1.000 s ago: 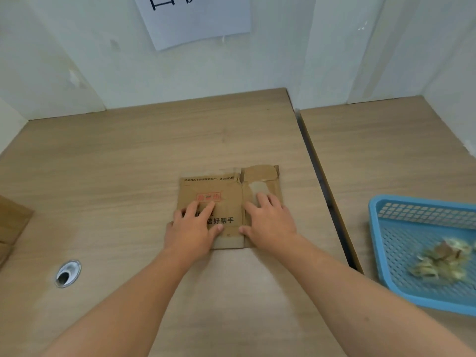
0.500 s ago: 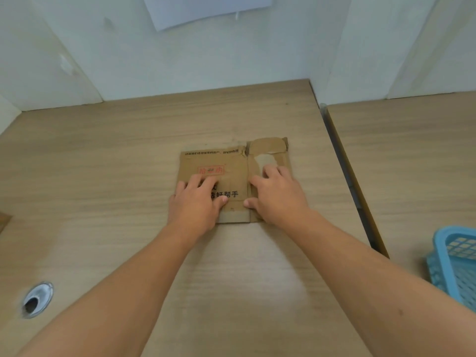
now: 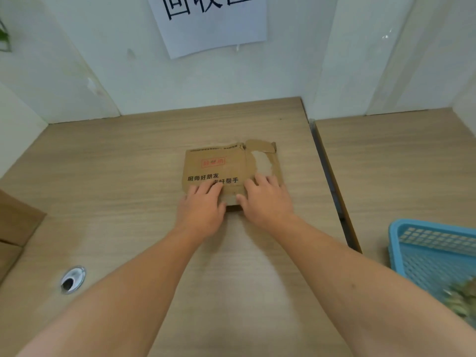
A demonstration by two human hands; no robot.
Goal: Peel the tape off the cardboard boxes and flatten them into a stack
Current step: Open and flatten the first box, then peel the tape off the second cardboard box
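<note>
A flattened brown cardboard box (image 3: 219, 163) with black and red print lies flat in the middle of the wooden table. Its right panel has a torn pale patch. My left hand (image 3: 202, 204) presses flat on the box's near left part, fingers straight. Beside it, my right hand (image 3: 265, 199) presses on the near right part, fingers spread over the fold. Both palms hide the box's near edge.
A blue plastic basket (image 3: 412, 243) with crumpled tape scraps (image 3: 461, 300) sits at the right. More brown cardboard (image 3: 15, 222) lies at the left edge. A metal cable hole (image 3: 73, 279) is in the table near left. A gap (image 3: 332, 186) separates two tabletops. A paper sign (image 3: 211, 21) hangs on the wall.
Both hands have slid toward me along the box, uncovering more of the printed text. The camera view shifted, bringing the basket and left cardboard back into sight.
</note>
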